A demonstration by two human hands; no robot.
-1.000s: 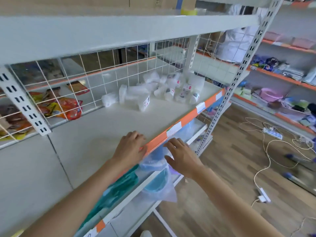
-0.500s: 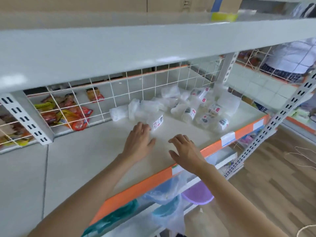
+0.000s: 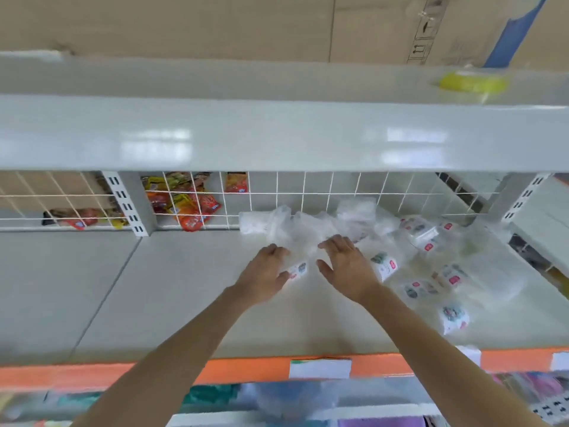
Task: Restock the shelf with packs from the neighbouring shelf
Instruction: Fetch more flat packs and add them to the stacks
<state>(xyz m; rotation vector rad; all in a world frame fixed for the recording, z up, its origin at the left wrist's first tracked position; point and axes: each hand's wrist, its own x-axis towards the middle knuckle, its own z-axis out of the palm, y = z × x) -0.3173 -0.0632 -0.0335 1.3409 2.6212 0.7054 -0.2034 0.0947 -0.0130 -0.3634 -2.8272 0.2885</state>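
Our left hand (image 3: 265,274) gripping a clear pack (image 3: 294,260), right hand (image 3: 346,266) fingers spread open above it, pale shelf (image 3: 172,291) mid-frame, orange edge (image 3: 92,375) below, wire grid (image 3: 308,195) behind.

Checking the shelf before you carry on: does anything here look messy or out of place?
Yes. The clear packs lie jumbled in a loose heap at the back right of the shelf, tilted every way, labels facing different directions. The left hand and right hand reach its near edge. No damage or spill shows, though the picture is blurred.
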